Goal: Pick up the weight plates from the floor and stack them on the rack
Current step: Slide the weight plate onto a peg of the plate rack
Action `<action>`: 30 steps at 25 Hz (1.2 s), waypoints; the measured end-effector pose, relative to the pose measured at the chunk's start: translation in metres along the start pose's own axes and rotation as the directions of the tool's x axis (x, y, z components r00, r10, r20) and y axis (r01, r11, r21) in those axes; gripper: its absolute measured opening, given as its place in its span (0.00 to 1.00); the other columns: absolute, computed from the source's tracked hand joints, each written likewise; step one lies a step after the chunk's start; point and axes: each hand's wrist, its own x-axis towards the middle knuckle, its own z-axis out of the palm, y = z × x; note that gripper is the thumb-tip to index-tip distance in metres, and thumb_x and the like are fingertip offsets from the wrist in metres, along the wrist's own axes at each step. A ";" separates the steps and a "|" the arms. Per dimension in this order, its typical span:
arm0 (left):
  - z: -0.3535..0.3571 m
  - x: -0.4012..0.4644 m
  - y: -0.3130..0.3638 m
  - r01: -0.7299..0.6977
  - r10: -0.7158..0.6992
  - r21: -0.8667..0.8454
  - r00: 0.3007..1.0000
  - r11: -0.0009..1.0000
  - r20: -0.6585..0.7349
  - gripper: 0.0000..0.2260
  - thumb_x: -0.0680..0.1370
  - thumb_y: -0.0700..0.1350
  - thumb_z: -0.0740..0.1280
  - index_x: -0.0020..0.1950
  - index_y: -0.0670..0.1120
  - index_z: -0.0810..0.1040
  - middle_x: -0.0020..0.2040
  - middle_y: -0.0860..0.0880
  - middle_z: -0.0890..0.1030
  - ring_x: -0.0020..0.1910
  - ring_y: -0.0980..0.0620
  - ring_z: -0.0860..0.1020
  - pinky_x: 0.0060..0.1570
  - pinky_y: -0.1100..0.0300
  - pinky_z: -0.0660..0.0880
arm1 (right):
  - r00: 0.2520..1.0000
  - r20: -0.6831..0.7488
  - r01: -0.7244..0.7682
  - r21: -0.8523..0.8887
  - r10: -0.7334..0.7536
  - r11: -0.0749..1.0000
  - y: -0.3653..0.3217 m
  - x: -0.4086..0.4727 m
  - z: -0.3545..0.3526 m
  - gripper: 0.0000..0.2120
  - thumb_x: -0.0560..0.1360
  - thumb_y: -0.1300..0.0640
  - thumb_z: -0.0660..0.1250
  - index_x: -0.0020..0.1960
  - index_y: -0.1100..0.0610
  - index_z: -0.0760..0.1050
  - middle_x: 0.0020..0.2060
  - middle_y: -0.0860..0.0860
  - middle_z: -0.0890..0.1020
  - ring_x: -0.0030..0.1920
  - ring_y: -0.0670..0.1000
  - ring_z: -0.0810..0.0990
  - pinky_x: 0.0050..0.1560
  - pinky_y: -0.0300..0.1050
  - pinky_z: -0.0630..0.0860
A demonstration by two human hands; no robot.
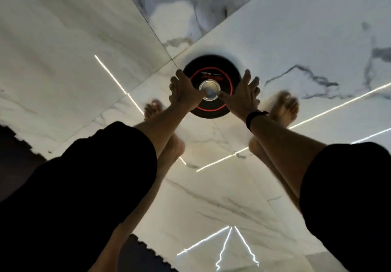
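Observation:
A black weight plate [213,68] with a red ring and a metal hub lies flat on the marble floor between my bare feet. My left hand [184,89] is on its left side, with the fingers curled over the rim and the thumb at the hub. My right hand [243,96] is at the plate's right side. Its thumb touches the hub and its fingers are spread past the rim. A black band sits on my right wrist. The rack is out of view.
White marble floor tiles [296,38] with grey veins reflect thin ceiling light strips. A black interlocking foam mat [14,149] borders the floor at the left and another piece [143,257] at the bottom. My bare feet [285,106] stand close on either side of the plate.

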 end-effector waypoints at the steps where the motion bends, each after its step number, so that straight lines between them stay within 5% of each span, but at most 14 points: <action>1: 0.008 0.020 0.001 0.000 0.000 0.003 1.000 1.000 -0.010 0.45 0.66 0.49 0.79 0.74 0.41 0.56 0.70 0.39 0.64 0.70 0.37 0.65 0.64 0.41 0.70 | 1.000 -0.014 0.001 -0.026 -0.001 1.000 -0.004 0.017 0.014 0.53 0.68 0.43 0.74 0.78 0.56 0.42 0.76 0.63 0.45 0.74 0.66 0.52 0.67 0.67 0.58; 8: 0.045 0.071 -0.008 -0.083 0.104 0.128 0.980 0.988 -0.172 0.45 0.60 0.47 0.80 0.69 0.44 0.59 0.67 0.41 0.62 0.66 0.36 0.66 0.49 0.42 0.78 | 0.950 -0.312 -0.036 -0.131 -0.006 0.991 -0.008 0.065 0.054 0.47 0.58 0.51 0.75 0.71 0.54 0.58 0.69 0.60 0.59 0.62 0.63 0.64 0.49 0.55 0.70; 14: 0.017 0.040 0.008 -0.024 0.035 0.138 0.996 0.990 -0.080 0.44 0.62 0.50 0.80 0.70 0.45 0.58 0.67 0.40 0.64 0.62 0.37 0.71 0.47 0.49 0.74 | 0.974 -0.223 -0.072 -0.133 0.041 0.989 -0.022 0.044 0.021 0.43 0.59 0.51 0.78 0.67 0.55 0.60 0.63 0.58 0.64 0.61 0.63 0.64 0.54 0.58 0.71; 22: -0.082 -0.147 0.034 -0.032 0.037 0.097 0.998 0.995 -0.044 0.41 0.62 0.49 0.78 0.67 0.45 0.59 0.65 0.42 0.65 0.61 0.37 0.71 0.46 0.50 0.70 | 0.971 -0.238 -0.033 -0.158 -0.006 0.987 -0.048 -0.142 -0.084 0.38 0.61 0.57 0.76 0.65 0.56 0.60 0.59 0.61 0.69 0.59 0.63 0.68 0.51 0.51 0.65; 30: -0.199 -0.366 0.083 -0.303 0.316 0.194 0.948 0.933 -0.043 0.43 0.62 0.49 0.77 0.70 0.46 0.58 0.64 0.42 0.69 0.62 0.38 0.72 0.52 0.49 0.71 | 0.921 -0.377 -0.062 0.100 0.096 0.993 -0.064 -0.370 -0.204 0.38 0.59 0.59 0.72 0.64 0.53 0.58 0.59 0.59 0.68 0.58 0.64 0.71 0.54 0.57 0.72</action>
